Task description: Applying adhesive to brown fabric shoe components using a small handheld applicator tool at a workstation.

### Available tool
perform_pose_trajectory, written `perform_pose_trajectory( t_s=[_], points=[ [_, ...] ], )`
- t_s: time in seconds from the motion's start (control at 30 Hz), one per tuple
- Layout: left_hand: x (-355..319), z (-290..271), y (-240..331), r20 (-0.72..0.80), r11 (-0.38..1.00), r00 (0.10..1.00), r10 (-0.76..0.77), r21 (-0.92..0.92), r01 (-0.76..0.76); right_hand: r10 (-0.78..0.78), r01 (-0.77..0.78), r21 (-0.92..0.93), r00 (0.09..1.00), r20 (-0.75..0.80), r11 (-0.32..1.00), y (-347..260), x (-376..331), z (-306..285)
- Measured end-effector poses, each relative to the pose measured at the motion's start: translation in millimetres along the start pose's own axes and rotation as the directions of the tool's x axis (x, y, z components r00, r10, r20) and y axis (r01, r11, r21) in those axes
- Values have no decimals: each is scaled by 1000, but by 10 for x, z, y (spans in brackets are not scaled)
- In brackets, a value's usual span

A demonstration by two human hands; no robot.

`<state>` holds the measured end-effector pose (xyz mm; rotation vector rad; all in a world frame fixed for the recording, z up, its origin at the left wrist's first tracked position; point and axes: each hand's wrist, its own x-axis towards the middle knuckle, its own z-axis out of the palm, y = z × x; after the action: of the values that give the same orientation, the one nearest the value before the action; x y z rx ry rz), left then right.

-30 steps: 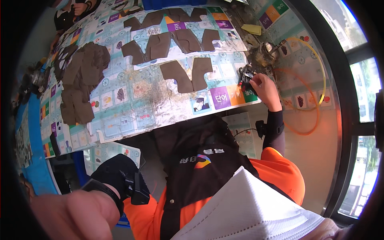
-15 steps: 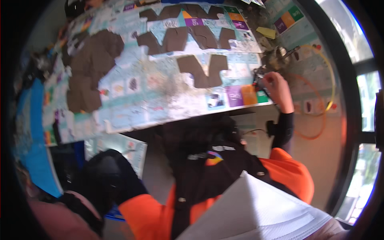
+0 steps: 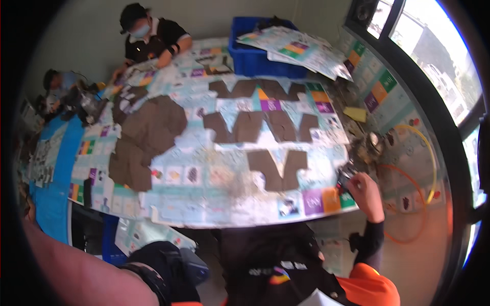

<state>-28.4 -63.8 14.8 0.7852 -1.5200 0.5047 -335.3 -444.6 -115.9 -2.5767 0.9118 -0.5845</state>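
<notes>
The right hand [image 3: 365, 196] grips a small dark tool [image 3: 346, 176] at the table [image 3: 214, 214] edge; left hand unseen.

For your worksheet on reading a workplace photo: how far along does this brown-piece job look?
Done: brown cut pieces lie spread in rows on the paper-covered table, more stacked at its left side. In hand: the right hand is closed around a small dark object at the table's right edge. The left hand is out of view. Left: cannot tell how many pieces remain.

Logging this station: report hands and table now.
Right hand gripping small dark tool at table edge. Left hand out of frame. Brown cut pieces beside it, untouched.
</notes>
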Motion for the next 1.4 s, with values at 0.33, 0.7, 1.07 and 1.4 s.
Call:
perform_pose_trajectory(
  t_s=[0.33, 0.7, 1.07, 1.4],
  points=[
    [432, 357, -401, 68, 956, 993, 99, -284, -76, -9, 8, 14, 997, 78, 1000, 26, -22, -195],
    [86, 401, -157, 43, 959, 991, -128, -251, 135, 24, -24, 6, 994, 103, 1000, 2, -20, -279],
    [-78, 338, 8, 12, 967, 980, -196, -164, 196, 66, -72, 28, 981, 180, 997, 6, -66, -191],
    [-190, 282, 151, -30, 969, 972, -234, -81, 231, 20, -27, 32, 984, 178, 999, -61, -56, -197]
  ],
)
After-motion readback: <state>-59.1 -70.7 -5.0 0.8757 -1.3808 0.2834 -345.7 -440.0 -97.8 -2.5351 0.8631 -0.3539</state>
